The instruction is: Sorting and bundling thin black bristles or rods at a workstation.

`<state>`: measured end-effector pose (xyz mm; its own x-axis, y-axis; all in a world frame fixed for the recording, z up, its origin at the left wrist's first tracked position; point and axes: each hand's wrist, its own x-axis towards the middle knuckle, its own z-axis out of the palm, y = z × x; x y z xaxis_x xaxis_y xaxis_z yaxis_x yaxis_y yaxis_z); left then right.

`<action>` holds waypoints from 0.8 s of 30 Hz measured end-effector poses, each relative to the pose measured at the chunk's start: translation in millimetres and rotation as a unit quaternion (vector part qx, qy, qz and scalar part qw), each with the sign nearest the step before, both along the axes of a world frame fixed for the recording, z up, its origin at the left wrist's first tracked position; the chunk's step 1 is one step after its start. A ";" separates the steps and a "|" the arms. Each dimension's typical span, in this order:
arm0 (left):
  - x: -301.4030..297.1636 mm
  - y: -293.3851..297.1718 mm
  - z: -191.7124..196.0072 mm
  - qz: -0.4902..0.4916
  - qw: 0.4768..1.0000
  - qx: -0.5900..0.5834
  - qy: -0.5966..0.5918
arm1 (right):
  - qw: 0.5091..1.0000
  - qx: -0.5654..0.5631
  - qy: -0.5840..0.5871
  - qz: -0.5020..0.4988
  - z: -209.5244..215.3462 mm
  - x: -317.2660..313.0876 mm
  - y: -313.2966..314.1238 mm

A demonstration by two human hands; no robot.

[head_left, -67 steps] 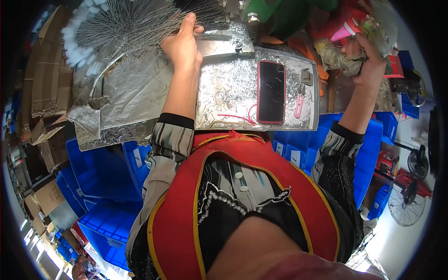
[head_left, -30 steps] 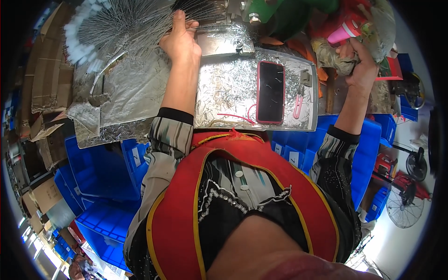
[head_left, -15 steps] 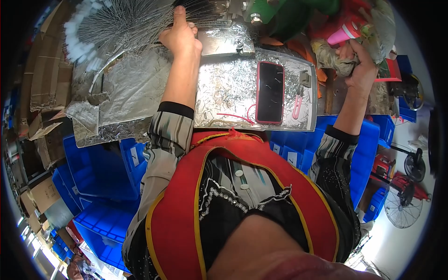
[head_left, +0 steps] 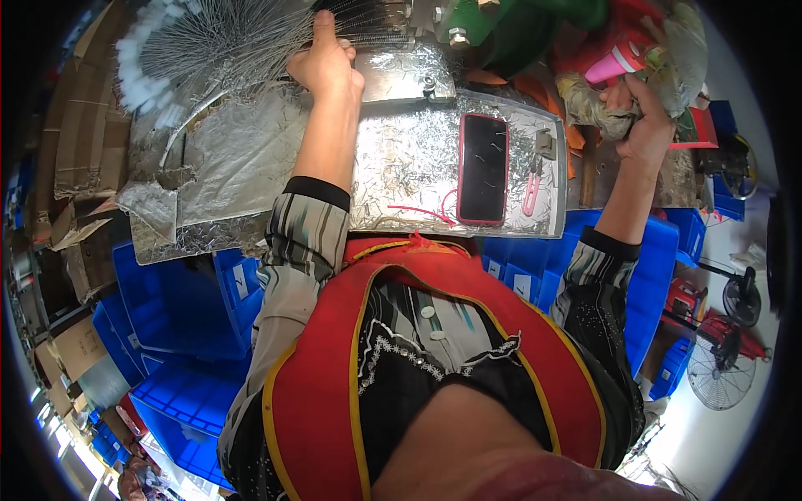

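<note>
My left hand (head_left: 330, 68) is closed around a bundle of thin twisted-wire brushes (head_left: 225, 50), thumb pointing away from me. Their white tufted ends (head_left: 138, 71) fan out to the left, and the wire ends run right toward a metal block on the bench. My right hand (head_left: 642, 125) reaches to the far right with curled fingers, against crumpled plastic wrapping (head_left: 597, 108). What those fingers hold, if anything, is hidden. Just beyond them lies a pink, tapered object (head_left: 614, 64) with a pale end. A green machine part (head_left: 510, 29) stands between my hands.
A metal tray (head_left: 401, 167) strewn with wire clippings holds a phone (head_left: 484, 167) in a red case, a pink-handled cutter (head_left: 531, 188) and a red cord (head_left: 418, 209). Blue bins (head_left: 180, 301) stand below the bench. Cardboard (head_left: 92, 108) is at left, a fan (head_left: 723, 363) at right.
Almost nothing differs. My right hand's fingers have shifted slightly, and the view has moved a little. My left hand keeps its grip on the wire brushes.
</note>
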<state>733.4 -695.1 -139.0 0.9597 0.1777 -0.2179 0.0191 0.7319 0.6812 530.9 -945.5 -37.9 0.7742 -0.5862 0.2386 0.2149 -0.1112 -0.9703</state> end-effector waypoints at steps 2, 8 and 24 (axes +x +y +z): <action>0.4 0.0 0.4 0.002 1.000 -0.003 -0.003 | 1.000 -0.014 -0.010 0.002 -1.6 -0.5 0.0; 5.4 -2.4 2.2 0.004 1.000 0.002 0.010 | 0.999 -0.022 -0.030 0.021 -1.0 -0.1 1.8; 0.4 -2.1 -0.7 -0.050 0.996 0.054 -0.052 | 0.998 -0.046 -0.026 0.040 -1.2 -0.4 -0.3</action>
<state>733.8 -697.2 -139.6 0.9902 0.0975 -0.1003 0.0126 0.6521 0.7580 530.5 -945.8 -39.1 0.8023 -0.4977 0.3296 0.2765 -0.1796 -0.9441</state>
